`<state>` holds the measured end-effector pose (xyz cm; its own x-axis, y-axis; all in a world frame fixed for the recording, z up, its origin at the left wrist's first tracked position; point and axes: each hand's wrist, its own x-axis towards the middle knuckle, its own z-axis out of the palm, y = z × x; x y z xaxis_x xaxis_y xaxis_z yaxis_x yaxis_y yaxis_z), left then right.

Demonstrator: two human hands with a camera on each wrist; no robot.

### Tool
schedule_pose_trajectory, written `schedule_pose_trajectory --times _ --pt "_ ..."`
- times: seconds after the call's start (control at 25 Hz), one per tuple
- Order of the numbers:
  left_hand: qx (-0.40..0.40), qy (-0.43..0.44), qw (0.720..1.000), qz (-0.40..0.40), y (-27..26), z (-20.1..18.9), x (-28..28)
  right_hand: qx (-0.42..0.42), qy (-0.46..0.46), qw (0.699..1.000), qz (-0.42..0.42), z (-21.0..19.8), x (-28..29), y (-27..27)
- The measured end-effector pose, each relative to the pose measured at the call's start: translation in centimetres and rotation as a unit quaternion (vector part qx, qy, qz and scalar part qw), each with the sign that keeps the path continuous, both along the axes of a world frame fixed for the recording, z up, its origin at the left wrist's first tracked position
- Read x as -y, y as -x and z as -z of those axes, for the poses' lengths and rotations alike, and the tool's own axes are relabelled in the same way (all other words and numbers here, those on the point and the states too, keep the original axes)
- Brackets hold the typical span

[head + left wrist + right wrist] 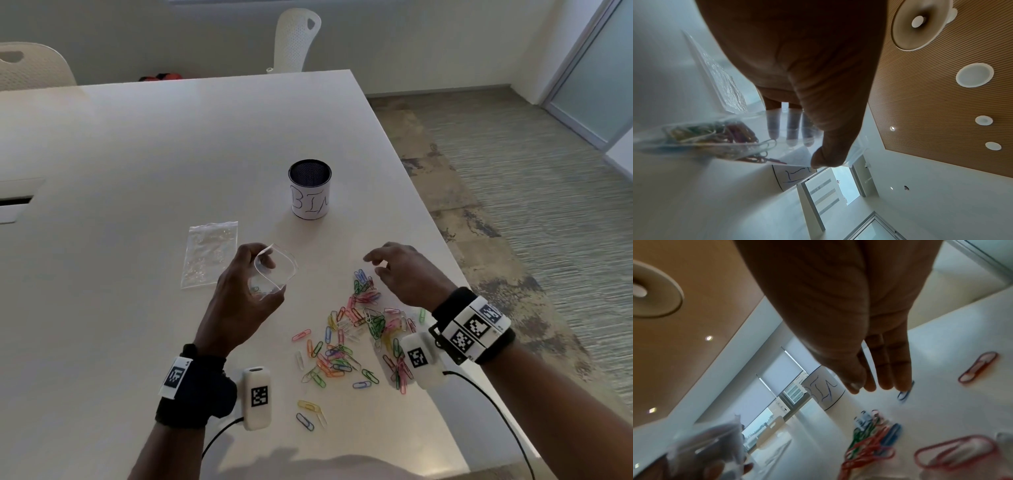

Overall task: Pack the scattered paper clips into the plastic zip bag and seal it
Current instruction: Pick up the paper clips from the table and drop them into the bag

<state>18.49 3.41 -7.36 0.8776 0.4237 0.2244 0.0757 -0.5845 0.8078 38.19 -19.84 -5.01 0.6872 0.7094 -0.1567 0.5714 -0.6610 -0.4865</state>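
Two hands are working above the white bench [137,144]. The left hand [239,291] is gripping a small clear plastic zip bag [274,270], thumb on one wall and fingers behind the other, holding its mouth open toward the right; a few coloured clips are lying in its bottom. The right hand [407,274] is hovering with fingers loosely spread and holding nothing, just above the far end of the scattered multicoloured paper clips [356,339]. These are lying in a loose heap between the two wrists, spreading toward the near edge. A second flat clear bag [209,253] is lying just left of the held one. A black mesh cup with a white paper label [310,193] is standing farther back, well apart from the heap. The bench's right edge is running close beside the right hand.
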Motion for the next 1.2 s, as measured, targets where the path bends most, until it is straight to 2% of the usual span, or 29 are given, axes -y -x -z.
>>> schedule_pose_trajectory --times 0.12,0.24,0.56,0.84,1.0,1.2 --pt "-0.001 -0.002 1.0 -0.003 0.0 -0.1 0.1 -0.001 0.087 0.993 -0.077 0.1 -0.1 0.7" --pt "0.0 -0.002 1.0 -0.006 0.0 -0.1 0.2 0.006 0.119 0.986 -0.117 0.0 -0.1 1.9" --pt "0.004 -0.001 1.0 -0.005 0.2 0.0 0.2 0.02 0.073 0.989 -0.124 0.1 -1.2 3.8" --pt "0.008 0.001 1.0 -0.009 0.3 -0.1 0.2 0.065 0.04 0.99 -0.12 0.9 -2.0 4.5" --pt "0.009 0.005 1.0 -0.01 0.5 -0.2 0.2 0.032 -0.03 0.995 -0.095 0.8 -1.7 3.7" --pt "0.006 0.004 1.0 -0.008 0.5 0.0 0.1 -0.081 -0.07 0.994 -0.025 0.4 -1.5 2.2"
